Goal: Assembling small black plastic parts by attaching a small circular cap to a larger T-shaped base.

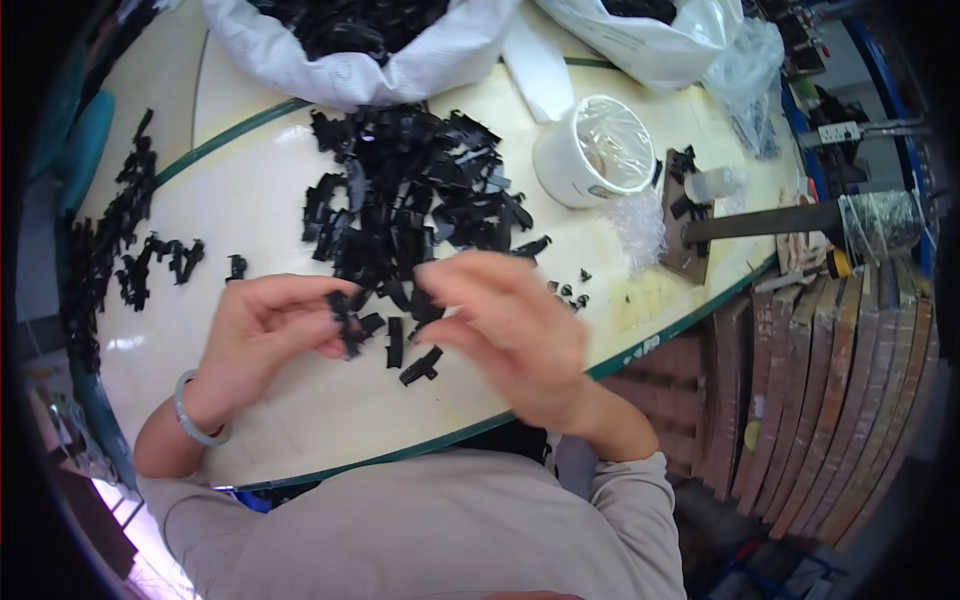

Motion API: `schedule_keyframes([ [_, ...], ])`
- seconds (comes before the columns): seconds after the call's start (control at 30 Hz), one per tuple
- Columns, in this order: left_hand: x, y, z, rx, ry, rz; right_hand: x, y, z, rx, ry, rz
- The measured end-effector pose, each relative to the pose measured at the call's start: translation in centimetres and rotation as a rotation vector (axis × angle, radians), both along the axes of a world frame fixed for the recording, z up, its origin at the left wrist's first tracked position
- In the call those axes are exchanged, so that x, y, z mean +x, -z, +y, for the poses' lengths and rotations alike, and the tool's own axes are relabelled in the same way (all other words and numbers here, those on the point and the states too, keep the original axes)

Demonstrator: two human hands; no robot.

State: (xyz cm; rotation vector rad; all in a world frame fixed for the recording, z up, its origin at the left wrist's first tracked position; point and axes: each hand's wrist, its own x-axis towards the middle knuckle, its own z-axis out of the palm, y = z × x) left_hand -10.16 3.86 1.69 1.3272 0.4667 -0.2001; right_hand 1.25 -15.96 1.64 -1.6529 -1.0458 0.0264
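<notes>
My left hand (275, 325), with a pale bangle at the wrist, pinches a small black plastic part (348, 322) between thumb and fingers. To its right, my right hand (510, 330) is smeared by motion beside the near end of a pile of black plastic parts (385, 200). Its thumb and fingers curve toward the pile with dark pieces between them; whether it grips one cannot be made out. Two loose black parts lie between my hands: an upright strip (395, 343) and a tilted piece (421, 366).
White sacks (365, 85) of black parts stand at the back, near a white lined bucket (565, 160). Finished-looking rows of black parts (110, 240) line the left edge. A metal bar fixture (760, 222) and stacked cardboard (830, 390) are at right.
</notes>
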Motion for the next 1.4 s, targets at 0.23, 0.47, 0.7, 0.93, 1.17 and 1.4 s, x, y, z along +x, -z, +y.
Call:
schedule_keyframes([
  [0.23,-3.5,2.2,3.2,0.446,-0.235,0.021,3.8,0.8,-10.5,-0.447,0.432,-0.033],
  [0.47,-4.2,1.3,3.4,0.732,-0.312,0.024,4.7,3.4,-10.1,-0.465,0.261,-0.185],
  [0.7,-3.2,-0.4,2.0,1.234,-0.180,-0.271,5.7,3.9,-11.8,-0.146,0.387,0.360],
  [0.93,-1.3,1.1,-2.0,1.231,0.221,-0.625,5.8,5.4,-12.2,0.350,0.189,0.892],
  [1.17,-1.7,2.6,-2.4,1.470,0.358,-0.824,4.2,4.5,-10.7,0.292,0.334,0.922],
  [1.4,-0.9,1.7,-1.7,1.289,0.212,-0.691,4.7,3.6,-9.9,0.276,0.382,0.841],
])
